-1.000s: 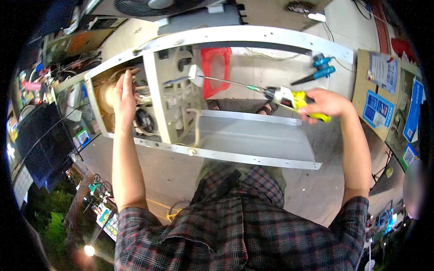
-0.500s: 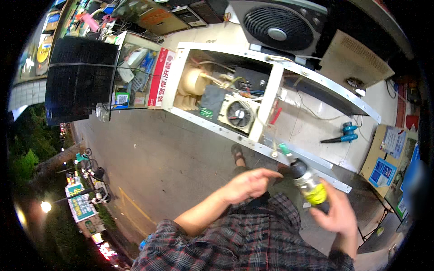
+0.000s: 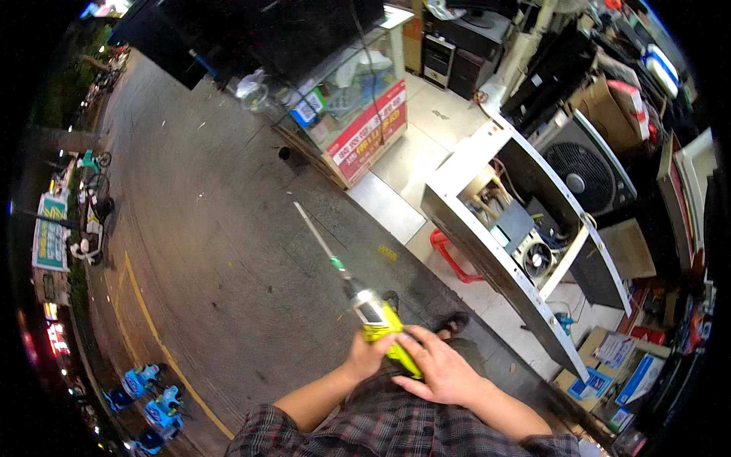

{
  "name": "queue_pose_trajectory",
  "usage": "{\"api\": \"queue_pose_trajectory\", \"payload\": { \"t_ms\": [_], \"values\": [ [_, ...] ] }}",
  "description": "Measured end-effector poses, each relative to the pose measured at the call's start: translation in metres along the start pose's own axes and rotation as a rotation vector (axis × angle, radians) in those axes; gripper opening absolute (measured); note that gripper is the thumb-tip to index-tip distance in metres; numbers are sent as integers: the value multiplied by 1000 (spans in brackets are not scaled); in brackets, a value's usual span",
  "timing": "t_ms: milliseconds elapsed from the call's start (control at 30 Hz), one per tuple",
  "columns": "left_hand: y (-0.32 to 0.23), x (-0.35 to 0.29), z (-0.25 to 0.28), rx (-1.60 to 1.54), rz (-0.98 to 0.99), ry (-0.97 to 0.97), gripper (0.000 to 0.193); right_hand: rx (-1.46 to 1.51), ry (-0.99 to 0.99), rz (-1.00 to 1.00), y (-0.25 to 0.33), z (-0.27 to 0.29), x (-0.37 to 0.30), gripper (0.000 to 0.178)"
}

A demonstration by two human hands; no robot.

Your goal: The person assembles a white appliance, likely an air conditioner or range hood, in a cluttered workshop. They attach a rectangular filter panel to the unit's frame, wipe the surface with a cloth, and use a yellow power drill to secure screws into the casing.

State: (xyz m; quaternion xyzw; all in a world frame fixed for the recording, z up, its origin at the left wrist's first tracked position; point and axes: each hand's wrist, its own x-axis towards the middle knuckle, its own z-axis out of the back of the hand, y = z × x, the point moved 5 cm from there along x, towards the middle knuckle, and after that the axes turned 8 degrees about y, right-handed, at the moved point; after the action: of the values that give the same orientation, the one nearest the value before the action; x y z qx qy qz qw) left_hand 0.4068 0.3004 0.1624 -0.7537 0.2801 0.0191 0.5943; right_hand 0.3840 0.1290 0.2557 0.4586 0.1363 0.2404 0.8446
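Observation:
Low in front of my body I hold a yellow-green power screwdriver (image 3: 378, 326) with a silver front end and a long thin bit (image 3: 314, 231), tilted up and to the left over the pavement. My right hand (image 3: 440, 367) is wrapped over the rear of its body. My left hand (image 3: 367, 355) grips the other side just behind the silver part, its fingertips partly hidden. To the right stands an opened microwave oven (image 3: 499, 247), its pale frame around exposed parts and a small white-framed fan (image 3: 535, 260). Neither hand touches it.
A red plastic stool (image 3: 449, 259) stands by the oven. Beyond are a glass display counter (image 3: 356, 99), a large fan or speaker unit (image 3: 572, 183) and a blue blower (image 3: 564, 321). A cardboard box (image 3: 581, 375) lies at lower right; parked blue scooters (image 3: 164, 411) are at lower left.
My view has swung left, so the oven now sits farther right. The screwdriver has come in front of my body, and my left hand, free before, has closed on it beside my right.

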Motion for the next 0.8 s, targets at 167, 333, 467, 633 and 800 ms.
{"api": "queue_pose_trajectory", "payload": {
  "t_ms": [167, 333, 467, 633, 800],
  "values": [
    [-46, -8, 110, 89, -115, -363, 28, 3, 122, 100, -4, -16, 58, 65],
    [-62, -45, 210, 403, -41, -667, 29, -124, 253, 52, -45, -45, 88, 55],
    [-70, -56, 267, 532, 2, -767, 30, -146, 360, -19, -58, -65, 105, 51],
    [-115, -27, 352, 584, 65, -727, 32, -189, 448, -66, -54, -101, 182, 47],
    [-217, 34, 438, 908, 52, -525, 42, -235, 526, -51, -14, -147, 278, 43]
  ]
}}
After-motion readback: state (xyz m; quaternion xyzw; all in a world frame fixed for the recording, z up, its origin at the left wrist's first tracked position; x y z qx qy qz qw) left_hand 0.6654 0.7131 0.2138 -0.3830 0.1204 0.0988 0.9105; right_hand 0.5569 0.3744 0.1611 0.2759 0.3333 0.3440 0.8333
